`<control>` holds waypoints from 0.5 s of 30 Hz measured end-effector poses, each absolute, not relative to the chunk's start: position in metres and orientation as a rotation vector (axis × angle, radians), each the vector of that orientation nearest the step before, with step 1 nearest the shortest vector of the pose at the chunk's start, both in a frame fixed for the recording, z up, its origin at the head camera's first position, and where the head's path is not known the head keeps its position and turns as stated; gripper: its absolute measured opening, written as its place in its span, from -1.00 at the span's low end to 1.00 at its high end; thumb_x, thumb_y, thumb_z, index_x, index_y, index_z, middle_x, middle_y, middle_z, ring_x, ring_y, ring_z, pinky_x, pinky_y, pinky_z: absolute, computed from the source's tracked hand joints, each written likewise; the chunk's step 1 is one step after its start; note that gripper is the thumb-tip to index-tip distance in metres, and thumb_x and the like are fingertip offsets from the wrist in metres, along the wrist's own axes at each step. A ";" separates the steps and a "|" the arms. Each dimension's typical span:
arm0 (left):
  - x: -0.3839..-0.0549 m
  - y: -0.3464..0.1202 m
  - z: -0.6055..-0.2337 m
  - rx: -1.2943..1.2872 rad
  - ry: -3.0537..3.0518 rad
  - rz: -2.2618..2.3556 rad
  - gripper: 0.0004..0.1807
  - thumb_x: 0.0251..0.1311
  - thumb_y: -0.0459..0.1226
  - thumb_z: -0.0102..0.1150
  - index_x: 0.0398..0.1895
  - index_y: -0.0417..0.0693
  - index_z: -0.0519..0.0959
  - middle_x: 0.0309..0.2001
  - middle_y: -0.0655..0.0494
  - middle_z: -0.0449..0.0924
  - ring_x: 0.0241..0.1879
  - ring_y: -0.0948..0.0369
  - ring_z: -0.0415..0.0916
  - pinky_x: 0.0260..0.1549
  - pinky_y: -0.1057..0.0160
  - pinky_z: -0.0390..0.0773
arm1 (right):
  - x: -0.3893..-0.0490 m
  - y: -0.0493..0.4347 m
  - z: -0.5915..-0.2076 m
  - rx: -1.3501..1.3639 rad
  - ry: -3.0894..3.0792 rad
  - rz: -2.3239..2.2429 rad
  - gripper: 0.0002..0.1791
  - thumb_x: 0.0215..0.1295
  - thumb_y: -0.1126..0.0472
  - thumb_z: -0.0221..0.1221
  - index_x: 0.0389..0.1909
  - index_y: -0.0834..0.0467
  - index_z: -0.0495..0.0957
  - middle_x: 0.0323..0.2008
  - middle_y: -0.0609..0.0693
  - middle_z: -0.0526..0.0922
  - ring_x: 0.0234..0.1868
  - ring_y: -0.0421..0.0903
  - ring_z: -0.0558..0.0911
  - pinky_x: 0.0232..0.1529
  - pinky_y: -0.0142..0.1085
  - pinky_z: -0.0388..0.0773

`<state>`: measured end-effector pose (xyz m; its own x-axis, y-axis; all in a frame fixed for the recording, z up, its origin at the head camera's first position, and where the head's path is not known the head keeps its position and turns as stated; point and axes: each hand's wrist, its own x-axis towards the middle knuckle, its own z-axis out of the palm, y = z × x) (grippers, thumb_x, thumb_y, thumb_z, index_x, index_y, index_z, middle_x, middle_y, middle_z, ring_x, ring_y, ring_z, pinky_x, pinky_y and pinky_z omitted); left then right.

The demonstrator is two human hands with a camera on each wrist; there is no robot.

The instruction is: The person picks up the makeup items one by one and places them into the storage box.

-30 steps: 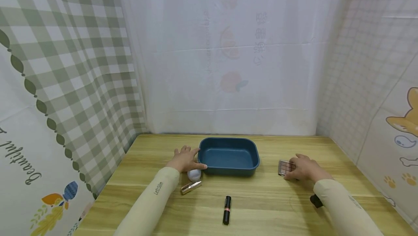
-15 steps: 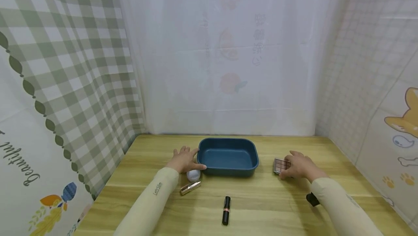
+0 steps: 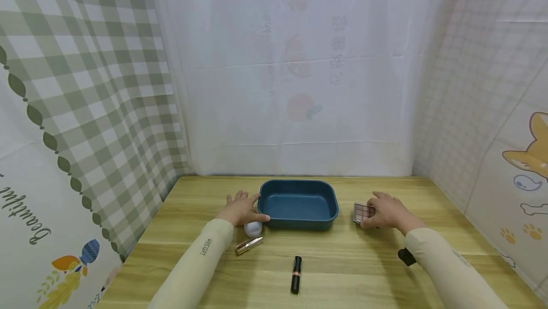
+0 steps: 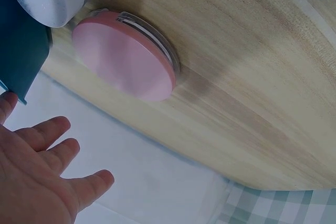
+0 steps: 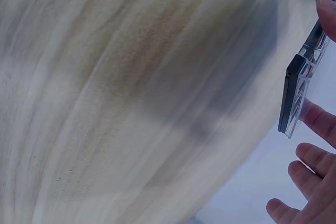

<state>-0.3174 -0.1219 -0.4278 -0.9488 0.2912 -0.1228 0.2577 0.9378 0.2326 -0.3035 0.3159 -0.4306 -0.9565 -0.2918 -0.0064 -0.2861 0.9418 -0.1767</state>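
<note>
My right hand (image 3: 387, 211) pinches a clear-lidded eyeshadow palette (image 3: 362, 212) between thumb and fingers, to the right of a dark blue box (image 3: 298, 224). In the right wrist view the palette (image 5: 292, 95) appears edge-on, raised off the table. My left hand (image 3: 240, 209) rests against the box's left side, fingers spread and straight, thumb by the near left corner. Just below that hand lie a white round-topped item (image 3: 253, 229) and a gold lipstick tube (image 3: 249, 246). A pink round compact (image 4: 124, 59) shows in the left wrist view; in the head view it is hidden.
A black tube with a pink band (image 3: 296, 275) lies on the wooden table (image 3: 338, 271) near its front. A small black object (image 3: 406, 256) shows beside the right forearm. Hanging cloths enclose the table at the back and both sides.
My right hand has moved left with the palette, bringing it closer to the blue box. The left hand keeps its place at the box's side.
</note>
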 end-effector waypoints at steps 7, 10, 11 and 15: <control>-0.316 -0.122 -0.427 0.414 2.936 0.327 -0.01 0.09 0.34 0.22 0.52 0.08 0.24 0.46 -0.26 0.15 0.48 -0.20 -0.03 0.32 -0.41 -0.15 | -0.304 0.312 -0.422 -0.476 3.075 -0.263 -0.28 -0.07 -0.21 0.46 -0.09 0.31 0.61 0.24 0.57 0.30 0.24 0.53 0.30 0.15 0.41 0.20; -0.316 -0.122 -0.427 0.416 2.936 0.324 -0.01 0.09 0.34 0.22 0.52 0.08 0.24 0.45 -0.27 0.15 0.48 -0.20 -0.03 0.32 -0.41 -0.14 | -0.306 0.311 -0.421 -0.482 3.082 -0.256 -0.29 -0.09 -0.22 0.46 -0.10 0.29 0.61 0.23 0.57 0.31 0.23 0.53 0.31 0.15 0.40 0.22; -0.316 -0.122 -0.427 0.418 2.937 0.321 -0.01 0.09 0.34 0.22 0.52 0.07 0.24 0.45 -0.27 0.16 0.48 -0.20 -0.03 0.32 -0.41 -0.14 | -0.306 0.311 -0.420 -0.485 3.084 -0.252 -0.29 -0.09 -0.22 0.46 -0.10 0.28 0.62 0.23 0.57 0.32 0.23 0.53 0.32 0.15 0.40 0.23; -0.316 -0.122 -0.425 0.423 2.941 0.316 -0.02 0.10 0.34 0.21 0.51 0.06 0.25 0.44 -0.27 0.18 0.47 -0.20 -0.01 0.31 -0.42 -0.12 | -0.308 0.308 -0.419 -0.488 3.091 -0.268 -0.32 -0.09 -0.22 0.46 -0.13 0.26 0.62 0.22 0.57 0.32 0.22 0.52 0.33 0.15 0.38 0.24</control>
